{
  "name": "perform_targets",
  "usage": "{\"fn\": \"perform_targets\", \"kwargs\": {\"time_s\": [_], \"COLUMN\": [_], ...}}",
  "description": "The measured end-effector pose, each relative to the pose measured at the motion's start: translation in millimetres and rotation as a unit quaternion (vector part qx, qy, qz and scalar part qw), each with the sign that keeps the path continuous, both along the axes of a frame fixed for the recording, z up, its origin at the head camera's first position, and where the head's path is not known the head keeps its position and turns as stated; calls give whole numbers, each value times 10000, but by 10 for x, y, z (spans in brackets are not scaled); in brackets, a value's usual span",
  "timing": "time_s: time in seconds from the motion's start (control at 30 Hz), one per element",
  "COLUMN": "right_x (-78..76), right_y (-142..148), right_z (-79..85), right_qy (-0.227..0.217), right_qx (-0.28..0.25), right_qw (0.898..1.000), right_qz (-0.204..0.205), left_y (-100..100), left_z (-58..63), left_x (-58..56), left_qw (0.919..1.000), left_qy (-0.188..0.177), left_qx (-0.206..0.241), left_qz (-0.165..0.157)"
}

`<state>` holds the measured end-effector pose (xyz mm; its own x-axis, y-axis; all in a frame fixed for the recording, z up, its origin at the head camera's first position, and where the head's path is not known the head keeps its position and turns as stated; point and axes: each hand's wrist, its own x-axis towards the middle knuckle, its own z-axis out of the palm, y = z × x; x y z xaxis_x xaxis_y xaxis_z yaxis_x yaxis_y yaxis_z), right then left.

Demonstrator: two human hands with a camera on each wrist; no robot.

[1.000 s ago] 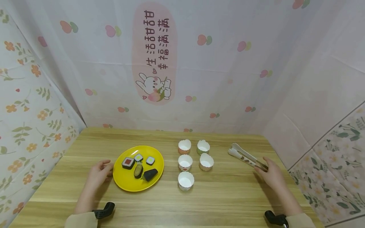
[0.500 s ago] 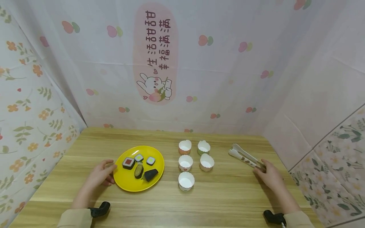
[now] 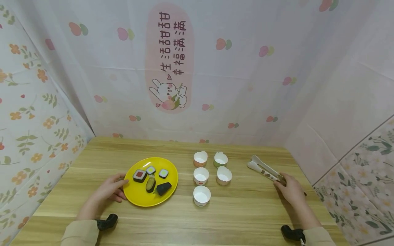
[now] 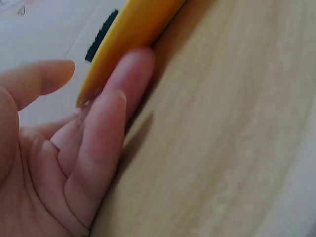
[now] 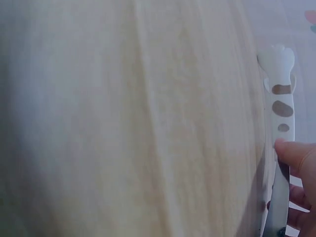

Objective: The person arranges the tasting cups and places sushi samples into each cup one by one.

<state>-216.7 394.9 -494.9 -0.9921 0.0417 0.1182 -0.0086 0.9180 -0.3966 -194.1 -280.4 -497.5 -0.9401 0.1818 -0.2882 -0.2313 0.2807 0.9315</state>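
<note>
In the head view, my left hand (image 3: 109, 189) is at the left rim of a yellow plate (image 3: 132, 198). The left wrist view shows its fingers (image 4: 106, 128) under the plate's edge (image 4: 138, 24), while the thumb hovers above the rim with a gap. On the plate lie pieces of toy sushi: a red-centred roll (image 3: 140, 175), two small rolls with pale green centres (image 3: 163, 173), an oblong topped piece (image 3: 150, 184) and a black cone-shaped hand roll (image 3: 163, 188). My right hand (image 3: 290, 191) pinches white, brown-spotted tongs (image 3: 261, 169) near their handle end; the tips stand apart.
Several white-lined paper baking cups (image 3: 201, 195) stand in two columns in the middle of the wooden table (image 3: 240, 218). A printed cloth (image 3: 240, 85) hangs behind the table's back edge, with patterned cloths at both sides.
My left hand has moved right to the plate, its thumb now over the rim and fingers under it. My right hand has shifted slightly along the tongs, which stay in place.
</note>
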Motion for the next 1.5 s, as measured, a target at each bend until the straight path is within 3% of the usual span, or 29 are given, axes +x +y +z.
{"fn": "perform_targets", "kwargs": {"time_s": [0.23,0.87,1.03,1.5], "right_x": [-15,15,36,157], "right_y": [-15,-29,-54,-364], "right_z": [-22,20,89,397], "right_qy": [119,76,101,679], "right_qx": [89,311,197,191], "right_qw": [9999,9991,9994,9966], "right_qz": [39,265,279,428], "left_y": [-61,-65,-67,-80], "left_z": [-44,-83,-72,-76], "left_x": [-14,-38,-40,-22], "left_qw": [9996,9991,9991,9988], "left_qy": [-75,148,171,147], "left_qx": [262,297,252,278], "left_qz": [-125,-276,-309,-375]}}
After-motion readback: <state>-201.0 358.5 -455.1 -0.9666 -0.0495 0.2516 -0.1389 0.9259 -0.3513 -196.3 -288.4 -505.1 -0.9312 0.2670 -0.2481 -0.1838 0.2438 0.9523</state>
